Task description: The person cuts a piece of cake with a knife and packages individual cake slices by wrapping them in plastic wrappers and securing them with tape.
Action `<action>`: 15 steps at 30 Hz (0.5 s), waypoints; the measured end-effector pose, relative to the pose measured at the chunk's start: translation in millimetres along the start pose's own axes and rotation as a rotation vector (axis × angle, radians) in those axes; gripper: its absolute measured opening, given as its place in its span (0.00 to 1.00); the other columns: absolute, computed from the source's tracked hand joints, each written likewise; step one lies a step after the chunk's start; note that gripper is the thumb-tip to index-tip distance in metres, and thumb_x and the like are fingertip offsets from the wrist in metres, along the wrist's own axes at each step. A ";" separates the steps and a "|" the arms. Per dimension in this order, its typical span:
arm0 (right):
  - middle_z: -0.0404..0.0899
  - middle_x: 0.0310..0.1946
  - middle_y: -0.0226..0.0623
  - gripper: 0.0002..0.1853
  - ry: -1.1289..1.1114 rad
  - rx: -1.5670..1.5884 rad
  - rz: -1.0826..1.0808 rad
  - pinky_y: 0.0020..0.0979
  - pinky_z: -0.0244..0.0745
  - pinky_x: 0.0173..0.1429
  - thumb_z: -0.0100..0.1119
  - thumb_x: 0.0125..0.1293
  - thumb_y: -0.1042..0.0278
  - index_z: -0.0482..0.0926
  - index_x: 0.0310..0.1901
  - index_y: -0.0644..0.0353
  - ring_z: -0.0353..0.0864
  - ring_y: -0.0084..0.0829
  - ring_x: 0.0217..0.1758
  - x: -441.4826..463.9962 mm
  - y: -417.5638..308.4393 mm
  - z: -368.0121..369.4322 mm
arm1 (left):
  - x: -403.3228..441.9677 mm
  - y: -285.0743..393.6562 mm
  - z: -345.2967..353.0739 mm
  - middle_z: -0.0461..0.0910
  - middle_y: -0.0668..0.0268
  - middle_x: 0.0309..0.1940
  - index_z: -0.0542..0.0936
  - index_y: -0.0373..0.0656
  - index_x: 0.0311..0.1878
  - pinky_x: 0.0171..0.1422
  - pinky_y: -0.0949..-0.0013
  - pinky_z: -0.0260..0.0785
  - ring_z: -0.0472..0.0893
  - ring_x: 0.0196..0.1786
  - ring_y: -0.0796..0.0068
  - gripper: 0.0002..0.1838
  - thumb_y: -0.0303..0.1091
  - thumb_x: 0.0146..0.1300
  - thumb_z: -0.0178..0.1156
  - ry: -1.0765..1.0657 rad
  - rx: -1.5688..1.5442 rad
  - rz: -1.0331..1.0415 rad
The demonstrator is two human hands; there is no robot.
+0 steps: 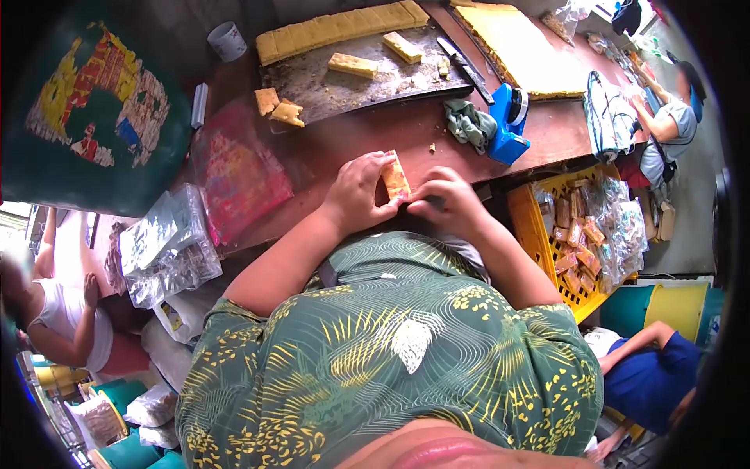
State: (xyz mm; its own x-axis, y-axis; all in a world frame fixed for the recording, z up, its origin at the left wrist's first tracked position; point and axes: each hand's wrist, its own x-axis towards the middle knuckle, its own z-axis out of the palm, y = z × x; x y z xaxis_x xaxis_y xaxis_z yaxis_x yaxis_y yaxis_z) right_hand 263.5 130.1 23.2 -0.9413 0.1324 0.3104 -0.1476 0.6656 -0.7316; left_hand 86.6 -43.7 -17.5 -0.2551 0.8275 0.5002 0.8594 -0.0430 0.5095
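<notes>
A yellow cake bar in a printed clear wrapper [397, 178] is held upright at the table's near edge. My left hand [361, 187] is closed around its left side, thumb at the bottom and fingers at the top. Against its lower right end, my right hand [451, 205] has its fingers curled in a pinch; the exact grip is partly hidden. Beyond my hands lies a dark baking tray [312, 86] with a scored row of cake [344, 31] and two loose cake bars [352, 65]. Broken cake pieces [287, 113] lie by the tray's front left corner.
At right are a knife [466, 70], a blue tape dispenser [509, 125], a crumpled cloth [469, 125] and a big cake slab [519, 47]. A yellow crate [531, 227] holds wrapped bars. Plastic bags [168, 246] and red-printed wrappers [238, 176] lie left. Other people are on both sides.
</notes>
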 end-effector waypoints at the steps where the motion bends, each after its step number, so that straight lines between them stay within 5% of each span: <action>1: 0.82 0.39 0.39 0.10 -0.046 0.018 -0.083 0.40 0.79 0.54 0.80 0.59 0.64 0.89 0.38 0.56 0.82 0.40 0.47 10.6 2.2 9.3 | -0.1 -0.3 -0.3 0.78 0.52 0.64 0.73 0.43 0.68 0.77 0.51 0.67 0.77 0.70 0.51 0.39 0.44 0.54 0.77 0.003 -0.007 0.001; 4: 0.81 0.42 0.39 0.11 -0.060 0.156 0.206 0.37 0.81 0.51 0.80 0.60 0.66 0.88 0.41 0.57 0.83 0.38 0.46 39.2 27.4 21.9 | -0.1 1.2 -1.3 0.79 0.52 0.63 0.74 0.43 0.68 0.76 0.51 0.68 0.78 0.68 0.51 0.38 0.44 0.55 0.77 0.018 -0.011 -0.020; 5: 0.80 0.47 0.40 0.20 -0.056 0.107 0.178 0.36 0.83 0.50 0.81 0.58 0.67 0.84 0.50 0.59 0.84 0.36 0.46 44.7 32.6 19.8 | 0.8 1.4 -2.3 0.80 0.52 0.62 0.74 0.43 0.68 0.75 0.51 0.68 0.79 0.67 0.51 0.37 0.44 0.56 0.76 0.025 -0.007 -0.030; 8: 0.79 0.48 0.41 0.30 -0.006 0.176 0.255 0.36 0.83 0.54 0.84 0.55 0.66 0.78 0.57 0.61 0.85 0.35 0.48 46.2 42.8 26.7 | 9.4 0.2 -3.3 0.82 0.53 0.57 0.75 0.44 0.67 0.72 0.50 0.71 0.81 0.63 0.50 0.35 0.44 0.58 0.75 0.024 -0.119 -0.138; 9: 0.79 0.53 0.45 0.39 -0.010 0.099 0.199 0.38 0.83 0.58 0.85 0.53 0.64 0.74 0.65 0.64 0.85 0.39 0.51 44.6 53.9 30.3 | 13.4 -0.1 -2.7 0.82 0.56 0.51 0.75 0.42 0.67 0.65 0.54 0.76 0.84 0.55 0.56 0.31 0.37 0.62 0.73 0.044 -0.031 -0.133; 12: 0.78 0.62 0.49 0.45 -0.040 0.100 0.100 0.40 0.82 0.63 0.86 0.51 0.64 0.72 0.70 0.63 0.85 0.42 0.57 46.4 45.9 25.4 | 27.3 -20.5 12.5 0.82 0.59 0.48 0.75 0.42 0.68 0.58 0.62 0.80 0.85 0.50 0.64 0.28 0.27 0.64 0.69 -0.056 -0.473 -0.412; 15: 0.66 0.77 0.49 0.58 -0.194 -0.178 0.133 0.49 0.64 0.80 0.87 0.48 0.54 0.63 0.79 0.55 0.68 0.54 0.76 43.9 27.1 20.3 | 35.4 -15.0 6.4 0.80 0.60 0.49 0.75 0.46 0.70 0.55 0.68 0.80 0.84 0.48 0.69 0.30 0.20 0.63 0.65 0.006 -0.287 -0.354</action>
State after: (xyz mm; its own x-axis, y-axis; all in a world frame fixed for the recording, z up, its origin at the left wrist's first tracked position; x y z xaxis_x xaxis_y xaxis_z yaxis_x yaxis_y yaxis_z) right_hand 212.0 139.0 4.7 -0.9919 0.0951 0.0846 0.0200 0.7727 -0.6345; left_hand 67.5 -10.2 -11.9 -0.5142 0.8159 0.2643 0.5616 0.0874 0.8228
